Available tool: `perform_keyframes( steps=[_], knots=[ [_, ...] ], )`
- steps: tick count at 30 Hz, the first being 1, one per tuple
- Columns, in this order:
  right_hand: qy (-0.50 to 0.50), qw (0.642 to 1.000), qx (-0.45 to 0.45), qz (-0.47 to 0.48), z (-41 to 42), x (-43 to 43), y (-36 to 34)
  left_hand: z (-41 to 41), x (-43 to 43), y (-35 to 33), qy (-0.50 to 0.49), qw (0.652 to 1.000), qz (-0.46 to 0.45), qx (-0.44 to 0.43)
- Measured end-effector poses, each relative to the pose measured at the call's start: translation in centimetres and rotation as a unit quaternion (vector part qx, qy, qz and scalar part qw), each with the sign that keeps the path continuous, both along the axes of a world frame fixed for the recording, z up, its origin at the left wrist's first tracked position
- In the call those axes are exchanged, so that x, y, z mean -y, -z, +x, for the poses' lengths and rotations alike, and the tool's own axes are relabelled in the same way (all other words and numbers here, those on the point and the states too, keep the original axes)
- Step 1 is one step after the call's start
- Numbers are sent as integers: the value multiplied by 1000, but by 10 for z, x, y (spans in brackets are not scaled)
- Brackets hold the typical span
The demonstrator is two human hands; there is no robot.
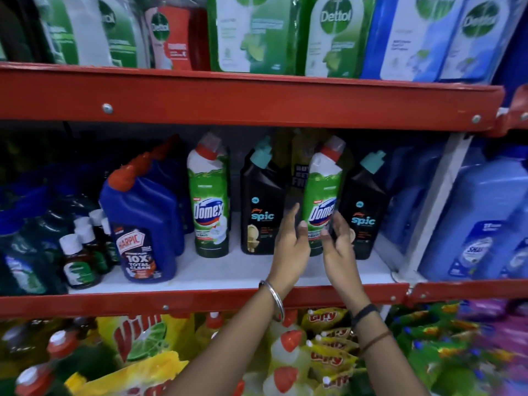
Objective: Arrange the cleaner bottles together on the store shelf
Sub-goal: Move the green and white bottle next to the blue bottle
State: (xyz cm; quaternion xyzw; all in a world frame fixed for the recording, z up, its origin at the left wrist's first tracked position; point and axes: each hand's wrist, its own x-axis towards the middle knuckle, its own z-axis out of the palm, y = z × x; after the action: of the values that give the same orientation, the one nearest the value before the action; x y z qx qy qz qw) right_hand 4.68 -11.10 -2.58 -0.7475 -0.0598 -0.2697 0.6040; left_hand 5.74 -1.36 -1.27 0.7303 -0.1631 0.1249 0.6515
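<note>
Both hands flank green Domex bottle [321, 195] on middle shelf [228, 271], between two black Spic bottles. Left hand [291, 241], right hand [338, 241]: grip loose, fingers spread, seemingly not clamped. Clasp low, lift upright, set beside matching Domex bottle [210, 195].

Red shelf rails [257, 101], white boards [228, 270] (dim)

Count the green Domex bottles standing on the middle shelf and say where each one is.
2. One Domex bottle stands right of the blue Harpic bottle. The other Domex bottle stands between two black Spic bottles, with the left hand and right hand at its sides. More may be hidden behind.
</note>
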Motion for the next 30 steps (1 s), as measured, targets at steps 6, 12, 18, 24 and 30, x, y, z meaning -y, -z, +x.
perform_keyframes(
  steps=[6,12,18,24,30],
  knots=[
    [-7,999,-7,-38,9,5,-1,20,15,3,-46,999,26,-1],
    [63,995,16,-78,12,11,3,32,20,6,-106,993,54,-20],
    [107,992,38,-54,2,13,-4,21,13,5,-113,993,18,-15],
    [57,998,32,-22,-6,6,-11,-6,-14,-7,-61,998,-21,13],
    [15,999,44,4,-21,-33,-14,-25,-57,-10,-79,996,-37,28]
  ],
)
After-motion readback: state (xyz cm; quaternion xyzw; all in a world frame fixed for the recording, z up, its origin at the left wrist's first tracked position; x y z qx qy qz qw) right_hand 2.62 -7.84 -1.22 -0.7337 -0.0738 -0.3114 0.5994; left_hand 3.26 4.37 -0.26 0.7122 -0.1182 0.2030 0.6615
